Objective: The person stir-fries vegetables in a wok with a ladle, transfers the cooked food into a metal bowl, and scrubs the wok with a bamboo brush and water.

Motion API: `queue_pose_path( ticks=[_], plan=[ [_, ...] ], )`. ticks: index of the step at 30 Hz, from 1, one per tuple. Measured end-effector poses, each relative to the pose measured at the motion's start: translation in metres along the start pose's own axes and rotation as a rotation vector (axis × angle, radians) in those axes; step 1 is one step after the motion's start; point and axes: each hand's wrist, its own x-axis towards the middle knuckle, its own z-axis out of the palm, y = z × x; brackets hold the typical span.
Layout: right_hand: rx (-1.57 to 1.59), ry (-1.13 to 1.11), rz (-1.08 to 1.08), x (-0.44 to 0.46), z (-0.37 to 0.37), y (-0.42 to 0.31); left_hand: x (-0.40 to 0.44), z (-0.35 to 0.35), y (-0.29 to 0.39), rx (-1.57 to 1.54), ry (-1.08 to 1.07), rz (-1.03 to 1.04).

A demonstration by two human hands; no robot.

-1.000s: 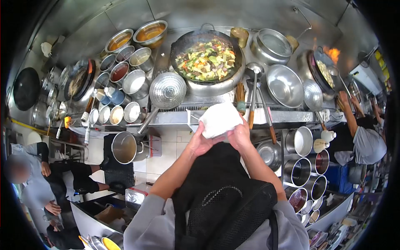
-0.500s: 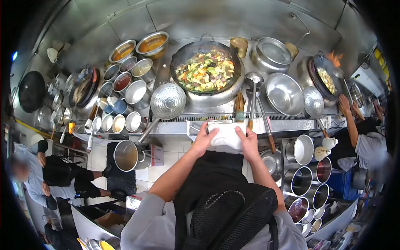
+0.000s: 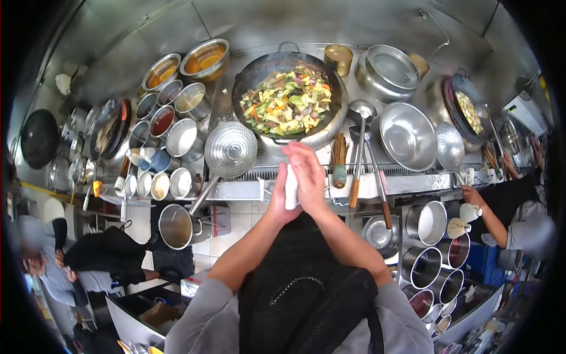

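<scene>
"White cloth first: where do we have it?"

"Squeezed between our two palms, showing as a narrow white strip. Our left hand presses it from one side and our right hand from the other."

"So the hands are not apart?"

"No, they are together, both clamped on the cloth and pointing forward. Our right fingers reach further ahead. Part of the left hand is hidden, so we cannot tell exactly how its fingers lie."

"What do we see straight ahead of them?"

"Just beyond our fingertips stands the wok, with chopped food heaped in it, yellow, green and orange pieces mixed."

"And around our left hand?"

"Forward and to its left lies the perforated skimmer, its handle slanting back towards our side. Further left of that hand we see metal containers standing close together. Lower and to its left, a large pot holds brownish liquid."

"What about our right hand?"

"Near it, on its right, is the brush, bristles facing away from us. Further right comes a ladle with a wooden handle, then a wide metal bowl. Well apart from our right hand, far to its right, we make out a co-worker's hand."
</scene>
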Motion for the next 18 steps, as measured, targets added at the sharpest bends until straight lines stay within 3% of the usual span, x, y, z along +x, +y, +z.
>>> queue_pose_path(
  ticks=[2,4,6,8,12,15,16,18],
  plan=[
    [-0.29,-0.029,0.095,0.005,-0.015,0.025,0.003,-0.038,0.029,0.02,-0.05,-0.075],
    [-0.436,0.163,0.35,-0.005,-0.08,0.057,0.001,-0.07,0.06,-0.021,0.077,-0.028],
    [-1.114,0.197,0.418,-0.037,-0.161,0.133,0.006,-0.104,0.082,-0.032,0.291,0.052],
    [-1.263,0.098,0.5,-0.061,-0.198,0.183,0.032,-0.123,0.097,-0.017,0.357,0.039],
    [-1.386,0.043,0.561,-0.043,-0.19,0.19,0.111,-0.116,0.103,0.138,0.392,0.029],
    [-1.447,0.042,0.446,-0.052,-0.229,0.226,0.148,-0.069,0.092,0.335,0.591,0.026],
    [-1.307,0.069,0.774,-0.017,-0.203,0.18,0.154,-0.063,0.091,0.362,0.657,0.019],
    [-1.282,0.054,0.707,0.003,-0.186,0.138,0.149,-0.063,0.095,0.377,0.645,-0.013]
  ],
)
